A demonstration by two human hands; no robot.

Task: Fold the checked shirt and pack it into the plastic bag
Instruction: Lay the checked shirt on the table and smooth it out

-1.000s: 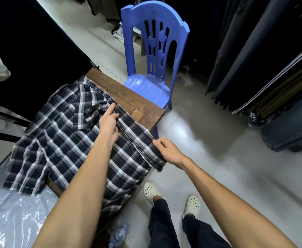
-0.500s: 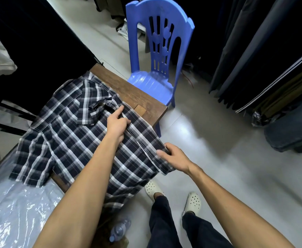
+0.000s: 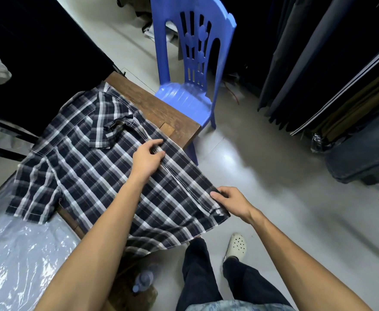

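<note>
The checked shirt, dark navy with white and grey lines, lies spread front up on a small wooden table, collar at the far end. Its hem hangs over the near edge. My left hand pinches the button placket at mid-chest. My right hand grips the same front edge at the hem, off the table's right side, pulling it taut. The clear plastic bag lies flat at lower left, below the shirt's left sleeve.
A blue plastic chair stands right behind the table. Dark garments hang on racks at right and at upper left. A water bottle lies on the floor by the table leg. My feet in white clogs stand on grey floor.
My left hand slid nearer along the placket, from by the collar to mid-chest. My right hand kept hold of the hem edge and drew it out to the right, straightening the front.
</note>
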